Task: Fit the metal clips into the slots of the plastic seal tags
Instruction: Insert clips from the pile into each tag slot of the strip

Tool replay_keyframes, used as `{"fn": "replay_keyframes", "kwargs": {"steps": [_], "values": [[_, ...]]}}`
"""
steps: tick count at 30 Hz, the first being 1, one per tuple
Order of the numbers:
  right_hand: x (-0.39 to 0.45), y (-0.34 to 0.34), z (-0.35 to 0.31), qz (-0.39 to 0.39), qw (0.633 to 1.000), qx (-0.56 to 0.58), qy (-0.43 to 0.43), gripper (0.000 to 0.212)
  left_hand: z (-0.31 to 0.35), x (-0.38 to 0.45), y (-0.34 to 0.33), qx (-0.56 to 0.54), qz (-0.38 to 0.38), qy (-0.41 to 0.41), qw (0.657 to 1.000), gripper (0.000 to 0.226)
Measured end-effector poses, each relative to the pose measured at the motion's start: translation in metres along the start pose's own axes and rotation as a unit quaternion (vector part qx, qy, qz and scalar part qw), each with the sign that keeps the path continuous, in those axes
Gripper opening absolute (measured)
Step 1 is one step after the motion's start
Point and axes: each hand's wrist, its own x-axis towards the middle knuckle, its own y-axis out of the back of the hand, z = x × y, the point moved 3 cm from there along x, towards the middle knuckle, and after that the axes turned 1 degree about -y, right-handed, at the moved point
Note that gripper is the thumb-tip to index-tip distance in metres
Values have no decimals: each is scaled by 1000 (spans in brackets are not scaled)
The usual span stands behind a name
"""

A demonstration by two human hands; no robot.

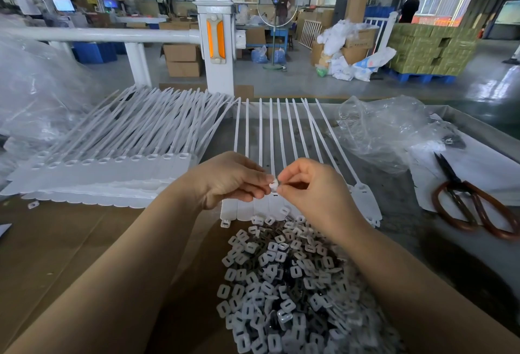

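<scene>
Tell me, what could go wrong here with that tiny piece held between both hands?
The small white clip is pinched only at the fingertips of the left hand and right hand, above the pile of loose clips; if the grip slips, it would likely drop in and be lost among them. A sleeveless forearm could also brush the pile and scatter pieces. The open scissors lie close on the right, a hazard for a careless reach.

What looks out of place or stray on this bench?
Two small pieces lie apart from the clip pile: one stray clip on the cardboard at far left, below the stacked seal tags, and another by the working strip's left corner. Nothing looks damaged.
</scene>
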Motion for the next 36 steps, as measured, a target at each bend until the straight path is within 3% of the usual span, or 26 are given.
{"fn": "replay_keyframes", "kwargs": {"steps": [4, 9, 14, 23, 36], "values": [[-2, -3, 9, -82, 987, -137, -19, 20, -2, 4, 6, 83, 110, -49, 989, 8], [-5, -9, 9, -125, 978, -164, -10, 19, -6, 9, 2, 211, 196, -76, 955, 11], [-4, -10, 11, -130, 979, -160, -13, 20, -16, 15, -2, 267, 205, -36, 941, 8], [-3, -10, 11, -138, 978, -156, -17, 21, -15, 13, -1, 312, 220, -43, 923, 10], [-3, -10, 10, -134, 979, -154, -16, 20, -23, 18, 2, 213, 209, 45, 953, 14]]}}
